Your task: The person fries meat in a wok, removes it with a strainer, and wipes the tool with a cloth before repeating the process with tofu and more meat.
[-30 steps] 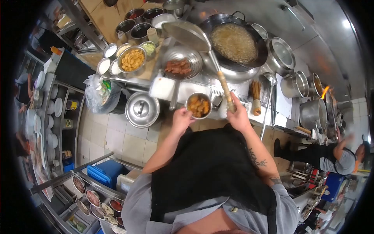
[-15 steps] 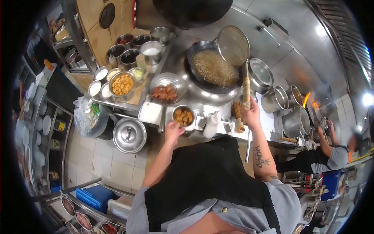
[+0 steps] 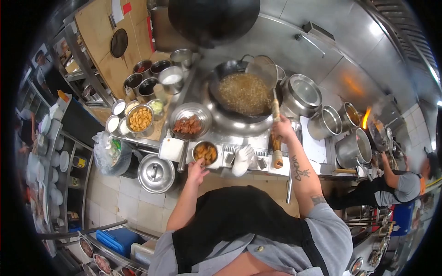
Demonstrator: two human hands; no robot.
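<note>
My right hand is wrapped around the handle of a round mesh strainer. The strainer's mesh overlaps the far right side of a wok full of bubbling oil. At the counter's front edge, my left hand pinches the near left rim of a small metal bowl that holds browned fried pieces. Behind that bowl, a perforated ladle contains reddish-brown fried pieces, its handle pointing toward me. A bamboo brush lies just below my right hand.
Left of the ladle stand sauce pots and a bowl of golden pieces. A white cloth hangs at the front edge. Metal pots stand at right; beyond, a co-worker works near a flame. A lidded pot sits below.
The strainer has come down toward the oil, its mesh now lower over the wok's far right side. My left hand stays at the small bowl. The whole view has shifted slightly.
</note>
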